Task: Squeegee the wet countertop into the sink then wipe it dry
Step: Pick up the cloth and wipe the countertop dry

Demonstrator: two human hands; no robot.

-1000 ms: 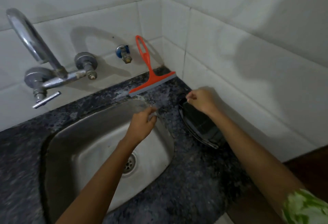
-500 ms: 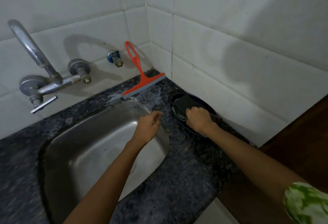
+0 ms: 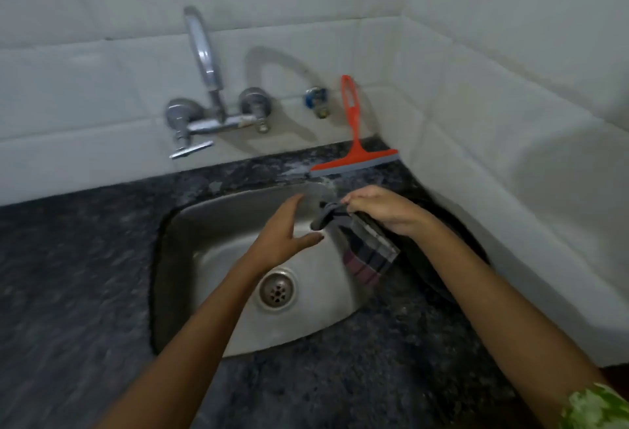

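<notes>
Checked cloth [image 3: 366,251] pinched in the right hand [image 3: 381,212] over the sink [image 3: 190,224] rim, left hand [image 3: 284,236] spread and empty just beside it — risk of cloth dipping into the basin, soaked useless for drying; squeegee [image 3: 354,142] propped against the wall.

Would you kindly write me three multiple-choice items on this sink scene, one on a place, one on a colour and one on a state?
1. Where is the squeegee?
A. in the sink
B. leaning on the back wall, behind the sink
C. in the left hand

2. What colour is the squeegee?
A. orange-red
B. blue
C. green

3. What is the right hand doing?
A. resting flat on the counter
B. turning the tap
C. gripping a cloth

Answers:
1 B, its blade stands on the counter and its handle leans against the tiles.
2 A, handle and blade holder are orange-red.
3 C, its fingers curl round the checked cloth, which hangs by the sink; the left hand is open and empty.
</notes>
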